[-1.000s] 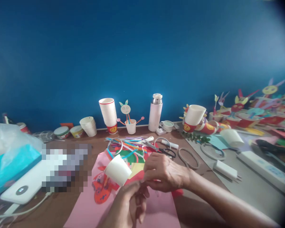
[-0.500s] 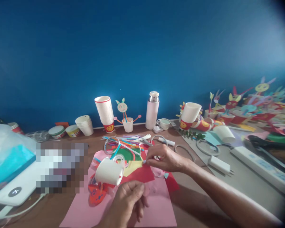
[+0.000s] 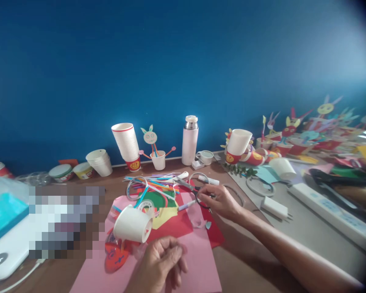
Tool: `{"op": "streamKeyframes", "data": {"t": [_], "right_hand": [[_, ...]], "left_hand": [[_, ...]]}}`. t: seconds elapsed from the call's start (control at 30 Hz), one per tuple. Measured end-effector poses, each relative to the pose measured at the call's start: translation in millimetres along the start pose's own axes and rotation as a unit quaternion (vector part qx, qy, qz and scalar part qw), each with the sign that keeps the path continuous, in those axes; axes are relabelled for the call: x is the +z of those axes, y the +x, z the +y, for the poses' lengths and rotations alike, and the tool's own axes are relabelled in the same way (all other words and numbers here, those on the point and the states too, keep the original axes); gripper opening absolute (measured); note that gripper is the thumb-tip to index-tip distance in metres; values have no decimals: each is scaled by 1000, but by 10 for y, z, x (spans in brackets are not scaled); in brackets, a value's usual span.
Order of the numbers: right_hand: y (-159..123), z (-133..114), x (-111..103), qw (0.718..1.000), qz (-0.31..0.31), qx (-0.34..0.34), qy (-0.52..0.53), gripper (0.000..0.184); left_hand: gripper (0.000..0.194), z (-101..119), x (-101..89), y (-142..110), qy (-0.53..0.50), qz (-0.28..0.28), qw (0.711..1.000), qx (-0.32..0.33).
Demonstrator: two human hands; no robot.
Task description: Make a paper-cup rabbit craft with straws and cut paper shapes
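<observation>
The work looked partly done. On the pink sheet (image 3: 198, 264), a red cut-out (image 3: 117, 257) already bore blue marks; it lay at about nine o'clock, just beside or against the white cup (image 3: 131, 224). Whether the two were joined could not be told. The cup was tipped over, its mouth facing roughly four o'clock. With the cup on its side, and yellow paper (image 3: 163, 218) and green paper (image 3: 160, 198) lying loose past it, the piece seemed unfinished. By comparison, a paper figure (image 3: 150, 137) with ears and arms in place stood in a small cup (image 3: 157, 161) at the sheet's twelve o'clock, by the wall at the back of the worktop (image 3: 240, 260).

The scissors (image 3: 186, 184) lay with their dark handles at the right hand (image 3: 221, 201), right at its fingertips, and their blades pointing off toward ten o'clock. The right grip was narrow, its fingers bent over the handles, though whether it held them or only hovered could not be told. A lilac pen (image 3: 186, 205) lay at that hand's nine o'clock, near the fingertips.

The left hand (image 3: 166, 260) was loosely curled above the sheet, thumb near the forefinger; whether its narrow grip pinched anything small could not be told. From there, the scissors lay at one o'clock, well apart.
</observation>
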State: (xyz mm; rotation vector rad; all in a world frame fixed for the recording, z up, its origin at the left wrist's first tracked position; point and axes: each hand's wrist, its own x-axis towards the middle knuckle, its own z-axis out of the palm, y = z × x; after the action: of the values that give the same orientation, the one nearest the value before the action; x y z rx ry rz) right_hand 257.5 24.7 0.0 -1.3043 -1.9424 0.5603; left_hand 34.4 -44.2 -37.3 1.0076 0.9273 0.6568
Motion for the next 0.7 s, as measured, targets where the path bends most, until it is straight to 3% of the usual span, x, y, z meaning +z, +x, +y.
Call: {"op": "streamKeyframes", "data": {"t": [0.13,0.23,0.37,0.5,0.57,0.67,0.7], "right_hand": [[2,49,13,999,-12,-37,-32,15],[-9,89,33,991,-55,-81,-90,12],[-67,79,58,971,-105,-149,-155,10],[-141,-23,51,947,-149,-168,-229,16],[-171,-75,44,936,-165,-167,-261,20],[-201,-112,47,925,-186,-165,-287,20],[-207,-113,51,923,-191,-162,-292,19]], "left_hand": [[30,1,-6,5,28,6,999,-15],[31,29,7,-14,56,8,998,-20],[30,70,28,-36,72,21,997,-25],[29,62,23,-45,126,14,991,-30],[29,11,8,-45,189,-17,982,4],[27,-133,-9,-20,285,-138,943,96],[30,-190,-8,-3,288,-155,939,109]]}}
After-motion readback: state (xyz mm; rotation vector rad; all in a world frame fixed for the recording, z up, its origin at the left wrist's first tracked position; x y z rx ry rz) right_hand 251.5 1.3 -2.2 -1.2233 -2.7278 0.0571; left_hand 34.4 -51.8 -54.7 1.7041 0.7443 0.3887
